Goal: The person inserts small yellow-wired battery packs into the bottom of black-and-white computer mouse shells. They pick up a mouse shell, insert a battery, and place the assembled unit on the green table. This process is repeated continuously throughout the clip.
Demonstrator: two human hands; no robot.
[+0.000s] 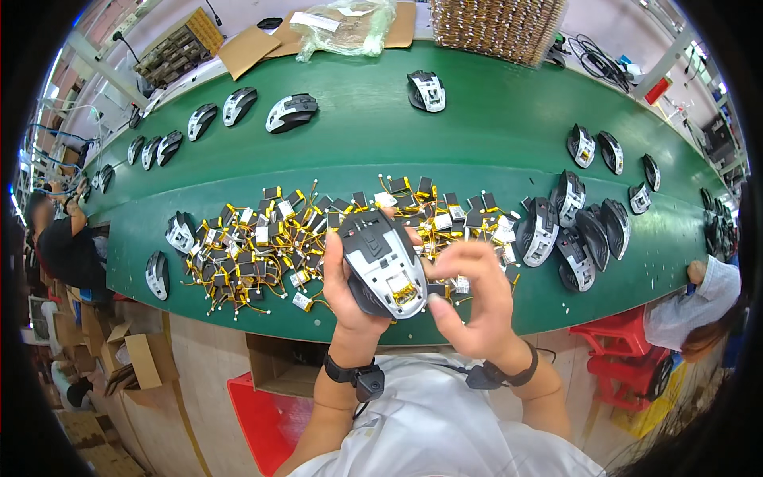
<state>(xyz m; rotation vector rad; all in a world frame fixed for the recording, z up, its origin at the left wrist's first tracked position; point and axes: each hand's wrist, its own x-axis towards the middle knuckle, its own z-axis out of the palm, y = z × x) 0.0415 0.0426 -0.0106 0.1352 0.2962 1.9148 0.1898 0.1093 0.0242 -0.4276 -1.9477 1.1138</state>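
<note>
Over the green bench (509, 143), my left hand (350, 306) holds a mouse (373, 246), thumb along one side, fingertips at the other. Just beside it, my right hand (482, 306) is curved, thumb and forefinger well parted; whether the thumb touches the shell, I cannot tell. Below lie scattered batteries (262, 234); more mice (540, 232) cluster to the right, some leaning together.

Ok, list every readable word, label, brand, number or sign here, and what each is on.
None legible.
White labels on small black-and-yellow wired packs: any print too small.
White paper strip at the top: too blurred.
Grey-and-black plastic computer mouse in the left hand: no readable lettering.
</note>
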